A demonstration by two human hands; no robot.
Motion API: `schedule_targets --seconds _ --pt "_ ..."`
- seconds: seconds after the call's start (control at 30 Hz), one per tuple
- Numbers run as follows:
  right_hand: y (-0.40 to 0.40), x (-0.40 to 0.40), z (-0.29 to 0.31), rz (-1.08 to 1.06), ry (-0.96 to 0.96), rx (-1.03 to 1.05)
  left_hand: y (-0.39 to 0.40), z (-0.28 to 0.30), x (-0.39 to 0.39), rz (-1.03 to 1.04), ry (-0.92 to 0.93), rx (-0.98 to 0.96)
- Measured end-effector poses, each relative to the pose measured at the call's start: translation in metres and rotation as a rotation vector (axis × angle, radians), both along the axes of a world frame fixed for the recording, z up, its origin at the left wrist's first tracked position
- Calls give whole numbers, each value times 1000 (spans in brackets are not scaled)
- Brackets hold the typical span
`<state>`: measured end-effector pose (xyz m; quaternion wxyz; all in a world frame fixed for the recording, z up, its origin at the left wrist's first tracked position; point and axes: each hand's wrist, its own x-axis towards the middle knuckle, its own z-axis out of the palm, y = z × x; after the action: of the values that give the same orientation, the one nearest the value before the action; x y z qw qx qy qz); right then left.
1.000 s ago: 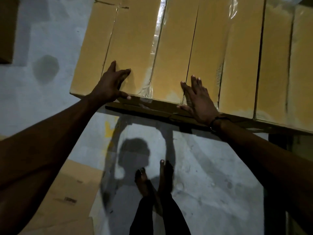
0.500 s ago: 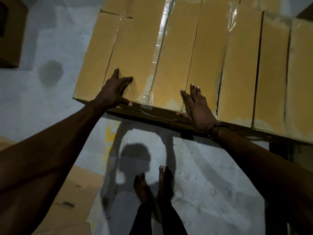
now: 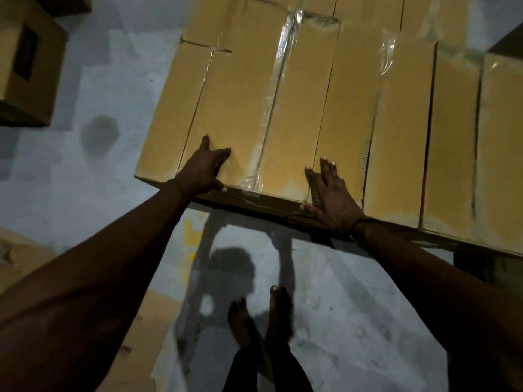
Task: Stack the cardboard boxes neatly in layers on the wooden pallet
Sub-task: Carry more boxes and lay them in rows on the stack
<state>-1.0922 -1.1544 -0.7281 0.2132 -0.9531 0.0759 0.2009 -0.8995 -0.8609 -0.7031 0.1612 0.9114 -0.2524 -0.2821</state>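
A layer of tan cardboard boxes fills the upper right of the head view. The near left box [image 3: 240, 108], sealed with clear tape down its middle, lies level with its neighbours [image 3: 402, 131]. My left hand [image 3: 202, 171] rests on its top near the left front corner, fingers spread, thumb over the front edge. My right hand [image 3: 329, 193] lies flat on the top at the box's right front corner, fingers straight. The pallet is hidden beneath the boxes.
Grey concrete floor [image 3: 353, 306] lies in front of the stack, with my bare feet [image 3: 260, 321] on it. Another cardboard box [image 3: 31, 66] stands at the upper left. Flattened cardboard [image 3: 147, 335] lies on the floor at the lower left.
The view has tilted, so the boxes sit lower in frame. Both hands stay pressed on the same front corners of the taped box.
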Motion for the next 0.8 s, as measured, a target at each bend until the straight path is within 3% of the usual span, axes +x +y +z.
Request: schedule_targets --seconds 0.17,0.37,0.5,0.8 --pt "-2 -12 47 -96 -50 105 -12 42 -31 114 22 -38" --pt "4 -41 156 -252 -204 237 -9 141 -89 280 -66 -333" --pt "12 -51 238 -270 -255 279 7 213 -117 387 -141 -516" --pt "60 -43 369 -245 -286 364 62 335 -136 685 -182 -626"
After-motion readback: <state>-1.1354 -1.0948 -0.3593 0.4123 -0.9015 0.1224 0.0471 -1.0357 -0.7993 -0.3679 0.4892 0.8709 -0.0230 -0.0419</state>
